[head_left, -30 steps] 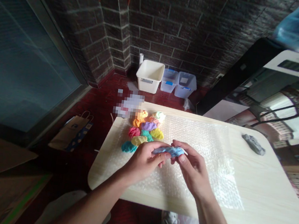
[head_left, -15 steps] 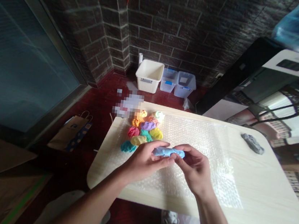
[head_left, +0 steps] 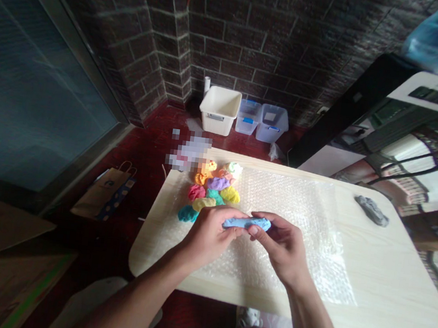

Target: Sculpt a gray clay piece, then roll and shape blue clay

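One pale worktop (head_left: 397, 271) fills the lower right of the view. Taking the blue lump (head_left: 241, 222) as the clock's centre, a white bin (head_left: 216, 124) stands on the floor at 11 o'clock, with two clear tubs (head_left: 271, 130) beside it near 12. Bubble wrap (head_left: 279, 192) lies on the worktop under the hands. Both hands are closed on the blue lump, above the wrap: the left hand (head_left: 212, 232) grips its 9 o'clock end, while the right hand (head_left: 283, 244) pinches it toward 3, thumb in front. A grey lump (head_left: 372, 210) rests on bare worktop just short of 3. Smaller coloured lumps cluster around 10, including purple (head_left: 218, 183), red (head_left: 197, 192) and yellow (head_left: 231, 194).
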Available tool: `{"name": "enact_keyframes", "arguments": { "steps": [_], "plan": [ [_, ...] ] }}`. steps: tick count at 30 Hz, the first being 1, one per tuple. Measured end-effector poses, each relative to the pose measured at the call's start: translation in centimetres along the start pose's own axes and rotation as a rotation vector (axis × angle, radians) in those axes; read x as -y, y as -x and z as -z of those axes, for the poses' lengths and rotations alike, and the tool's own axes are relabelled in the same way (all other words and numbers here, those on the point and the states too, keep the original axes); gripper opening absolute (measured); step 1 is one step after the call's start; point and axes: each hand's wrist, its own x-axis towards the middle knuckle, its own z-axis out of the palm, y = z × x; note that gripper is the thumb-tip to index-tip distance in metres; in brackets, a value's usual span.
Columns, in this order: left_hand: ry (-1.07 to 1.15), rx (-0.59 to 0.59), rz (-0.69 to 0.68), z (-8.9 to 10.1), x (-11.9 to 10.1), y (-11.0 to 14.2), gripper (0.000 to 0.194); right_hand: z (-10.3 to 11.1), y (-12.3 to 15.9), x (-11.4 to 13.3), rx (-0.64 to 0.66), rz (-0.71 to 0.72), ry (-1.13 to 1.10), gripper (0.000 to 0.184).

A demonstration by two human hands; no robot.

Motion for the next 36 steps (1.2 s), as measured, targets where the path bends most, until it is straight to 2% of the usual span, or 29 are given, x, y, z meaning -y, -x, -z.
{"name": "enact_keyframes", "arguments": {
  "steps": [5,8,11,14,18,23,27,29,32,36],
  "plan": [
    [0.328,0.070,0.184,-0.3,0.7,0.0,0.052,0.3,0.0,0.0,-0.010,0.035,-0.009,0.025],
    [0.371,0.133,0.208,-0.1,0.8,-0.4,0.044,0.3,0.0,0.0,0.056,0.083,-0.001,0.021],
    [0.312,0.079,0.172,0.2,0.8,-0.6,0.039,0.2,0.0,0.1,0.097,0.111,-0.025,0.028],
    [0.234,0.042,0.126,0.2,0.9,-0.5,0.033,0.1,0.0,0.2,0.064,0.088,-0.005,0.039],
    [0.205,0.038,0.105,-0.1,0.7,-0.1,0.027,0.1,0.0,0.3,0.084,0.017,0.051,0.025],
    [0.293,0.017,0.106,-0.4,0.6,-0.1,0.030,0.3,-0.1,-0.1,0.061,0.005,-0.001,0.020],
    [0.458,-0.024,0.186,0.1,0.9,-0.6,0.047,0.9,-0.1,-0.8,-0.046,0.036,0.029,0.016],
    [0.476,-0.038,0.218,0.3,1.1,-0.9,0.047,1.1,-0.1,-1.1,-0.061,0.030,0.032,0.018],
    [0.413,-0.074,0.206,0.5,1.0,-1.0,0.043,1.1,-0.1,-0.9,-0.007,-0.008,0.005,0.024],
    [0.207,-0.058,0.105,0.4,0.6,-0.6,0.025,0.7,-0.2,0.1,0.080,-0.098,-0.009,0.033]
  ]
}}
